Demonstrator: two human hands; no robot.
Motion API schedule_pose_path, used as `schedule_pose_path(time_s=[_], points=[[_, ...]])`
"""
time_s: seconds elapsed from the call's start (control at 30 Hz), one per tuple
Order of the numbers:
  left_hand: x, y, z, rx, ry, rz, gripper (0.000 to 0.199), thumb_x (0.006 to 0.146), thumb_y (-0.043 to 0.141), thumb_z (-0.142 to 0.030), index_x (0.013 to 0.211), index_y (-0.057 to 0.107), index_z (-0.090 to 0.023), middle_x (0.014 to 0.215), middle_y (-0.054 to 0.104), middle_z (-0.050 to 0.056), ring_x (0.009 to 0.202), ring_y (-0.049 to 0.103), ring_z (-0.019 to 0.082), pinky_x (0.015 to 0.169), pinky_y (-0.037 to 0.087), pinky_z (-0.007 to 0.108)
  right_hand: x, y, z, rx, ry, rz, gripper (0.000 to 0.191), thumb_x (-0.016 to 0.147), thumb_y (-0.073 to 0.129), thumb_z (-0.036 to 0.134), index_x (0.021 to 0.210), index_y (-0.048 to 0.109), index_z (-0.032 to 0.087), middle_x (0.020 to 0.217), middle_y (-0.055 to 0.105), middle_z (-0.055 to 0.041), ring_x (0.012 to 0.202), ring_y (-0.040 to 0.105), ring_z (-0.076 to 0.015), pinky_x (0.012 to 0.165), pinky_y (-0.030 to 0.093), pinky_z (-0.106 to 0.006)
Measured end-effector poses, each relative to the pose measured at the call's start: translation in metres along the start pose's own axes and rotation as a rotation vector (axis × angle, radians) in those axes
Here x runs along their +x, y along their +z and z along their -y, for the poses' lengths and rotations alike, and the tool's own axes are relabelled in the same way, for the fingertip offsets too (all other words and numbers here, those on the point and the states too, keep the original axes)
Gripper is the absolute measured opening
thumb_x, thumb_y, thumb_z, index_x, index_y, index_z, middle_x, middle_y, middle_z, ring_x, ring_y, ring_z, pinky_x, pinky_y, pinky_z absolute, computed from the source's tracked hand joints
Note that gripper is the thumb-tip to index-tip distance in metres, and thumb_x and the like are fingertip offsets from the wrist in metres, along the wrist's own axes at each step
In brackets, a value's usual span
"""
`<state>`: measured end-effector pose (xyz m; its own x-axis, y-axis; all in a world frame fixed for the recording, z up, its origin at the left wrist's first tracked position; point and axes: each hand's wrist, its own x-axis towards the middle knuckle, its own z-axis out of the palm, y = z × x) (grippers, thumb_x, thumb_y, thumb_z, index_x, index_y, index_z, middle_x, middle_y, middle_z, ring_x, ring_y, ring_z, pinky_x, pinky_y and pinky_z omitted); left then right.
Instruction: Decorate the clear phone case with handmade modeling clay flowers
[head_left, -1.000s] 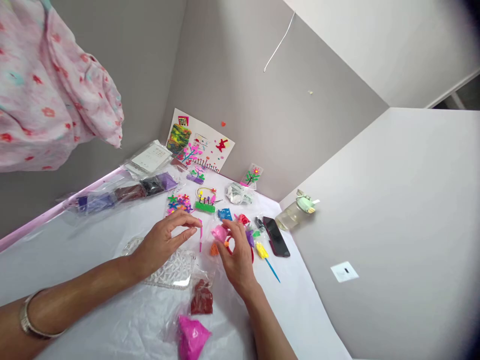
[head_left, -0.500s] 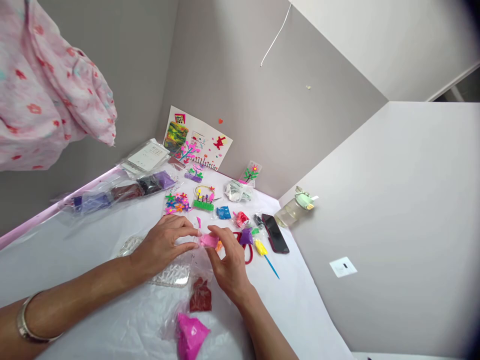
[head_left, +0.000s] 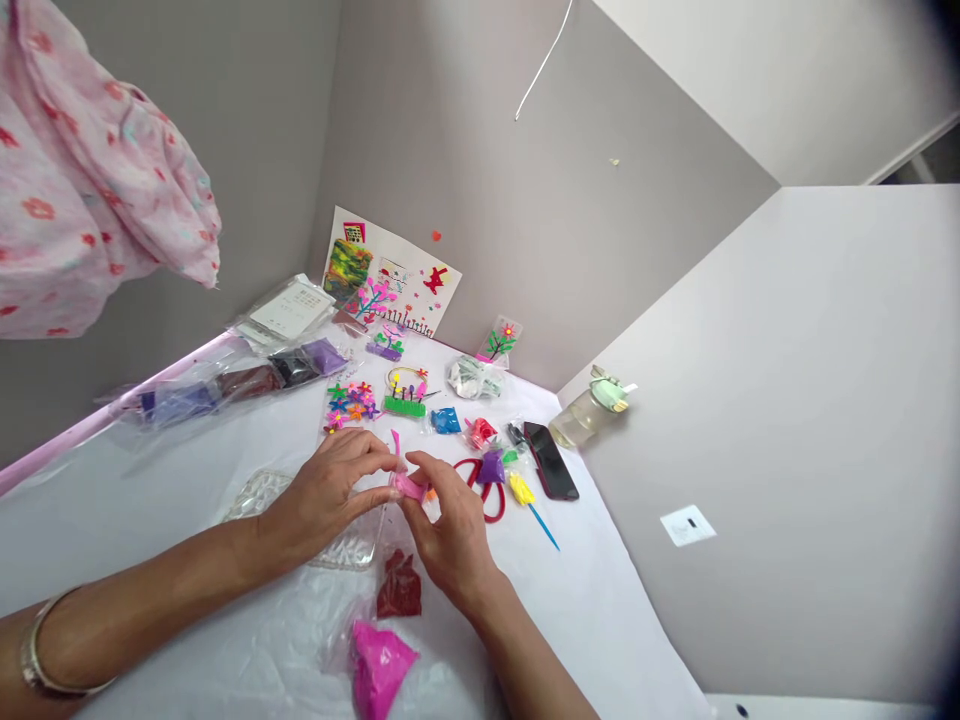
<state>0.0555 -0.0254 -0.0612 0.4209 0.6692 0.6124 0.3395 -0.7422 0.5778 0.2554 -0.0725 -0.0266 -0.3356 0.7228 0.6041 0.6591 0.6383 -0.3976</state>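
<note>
A small clear plastic packet of pink clay [head_left: 409, 487] is held between my two hands above the table. My left hand [head_left: 334, 485] pinches its left end with thumb and fingers. On the other end, my right hand [head_left: 452, 525] closes thumb and index finger on the packet. Behind the fingertips stands a thin pink strip [head_left: 396, 441]. A clear patterned case [head_left: 349, 552] lies partly hidden under my left wrist. Nearer to me are a bag of dark red clay [head_left: 399, 585] and a larger bag of bright pink clay [head_left: 381, 668].
Right of my hands lie red-handled scissors [head_left: 494, 503], a purple clay packet [head_left: 491, 467], a yellow lump on a blue stick [head_left: 545, 528] and a phone [head_left: 551, 462]. Farther back are clay flowers [head_left: 352, 405], a blue packet [head_left: 445, 420] and a bottle [head_left: 585, 415].
The fingertips have drawn closer together around the pink clay packet, and my right hand has shifted slightly left. The whole view has moved a little.
</note>
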Motion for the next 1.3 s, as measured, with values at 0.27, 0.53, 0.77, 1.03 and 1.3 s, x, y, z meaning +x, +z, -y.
schedule_pose_path(time_s=[0.27, 0.53, 0.77, 1.03, 1.3], points=[[0.010, -0.010, -0.010, 0.071, 0.083, 0.057, 0.012, 0.099, 0.057, -0.021, 0.088, 0.062, -0.022, 0.086, 0.065, -0.002, 0.086, 0.062, 0.019, 0.106, 0.039, 0.044, 0.001, 0.005, 0.001, -0.016, -0.019, 0.057, 0.040, 0.101, 0.058, 0.012, 0.140, 0.054, 0.019, 0.099, 0.074, -0.0100, 0.090, 0.071, -0.0253, 0.079, 0.061, -0.038], [0.018, -0.022, -0.015, -0.017, 0.080, -0.073, 0.014, 0.101, 0.063, -0.025, 0.088, 0.069, -0.022, 0.082, 0.070, -0.003, 0.083, 0.064, 0.018, 0.101, 0.042, 0.041, 0.009, 0.000, 0.003, 0.120, 0.067, -0.056, 0.037, 0.099, 0.067, 0.018, 0.135, 0.058, 0.022, 0.106, 0.076, -0.0087, 0.094, 0.073, -0.0216, 0.084, 0.061, -0.034], [0.018, -0.029, -0.010, -0.310, -0.224, 0.080, 0.028, 0.101, 0.064, -0.047, 0.087, 0.077, -0.026, 0.088, 0.074, -0.001, 0.087, 0.067, 0.019, 0.087, 0.052, 0.033, 0.010, -0.002, -0.003, 0.357, 0.343, -0.053, 0.036, 0.092, 0.076, 0.024, 0.124, 0.062, 0.022, 0.092, 0.076, -0.0026, 0.084, 0.073, -0.0192, 0.083, 0.062, -0.034], [0.008, -0.014, 0.002, 0.016, -0.029, 0.122, 0.019, 0.104, 0.063, -0.039, 0.104, 0.078, -0.028, 0.096, 0.075, -0.001, 0.096, 0.069, 0.022, 0.119, 0.029, 0.053, 0.002, 0.007, -0.001, 0.137, 0.150, -0.024, 0.029, 0.097, 0.066, 0.017, 0.126, 0.063, 0.021, 0.103, 0.075, -0.0086, 0.093, 0.073, -0.0221, 0.084, 0.060, -0.035], [0.014, -0.022, -0.006, 0.032, -0.054, 0.135, 0.015, 0.096, 0.059, -0.028, 0.090, 0.072, -0.025, 0.085, 0.068, -0.002, 0.086, 0.065, 0.020, 0.117, 0.031, 0.051, 0.006, 0.008, 0.002, 0.083, 0.102, -0.030, 0.018, 0.100, 0.062, 0.016, 0.117, 0.064, 0.021, 0.099, 0.073, -0.0076, 0.090, 0.072, -0.0211, 0.079, 0.059, -0.032]])
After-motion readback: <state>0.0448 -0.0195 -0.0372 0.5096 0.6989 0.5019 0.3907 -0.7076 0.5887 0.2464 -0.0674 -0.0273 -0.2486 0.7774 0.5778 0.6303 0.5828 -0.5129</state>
